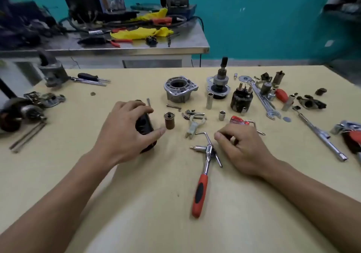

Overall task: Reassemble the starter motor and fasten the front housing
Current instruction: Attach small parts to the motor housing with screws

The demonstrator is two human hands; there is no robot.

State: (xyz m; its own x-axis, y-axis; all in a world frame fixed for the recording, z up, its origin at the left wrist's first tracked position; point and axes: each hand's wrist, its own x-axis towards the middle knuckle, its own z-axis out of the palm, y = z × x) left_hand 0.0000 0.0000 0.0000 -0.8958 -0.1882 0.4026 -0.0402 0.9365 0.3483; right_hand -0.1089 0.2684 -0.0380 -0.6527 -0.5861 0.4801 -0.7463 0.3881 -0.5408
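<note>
Two bare hands are working over the pale table [136, 204]. Left hand [121, 133] is gripping the dark motor body [144, 125], fingers [134, 107] curled round it, just beside a small brown cylinder [169, 121]. Right hand [242, 149] is resting by the red-handled ratchet [203, 176], fingers curled; whether they are pinching anything I cannot tell. Aluminium front housing [180, 90] is sitting farther back, untouched, open end up.
</note>
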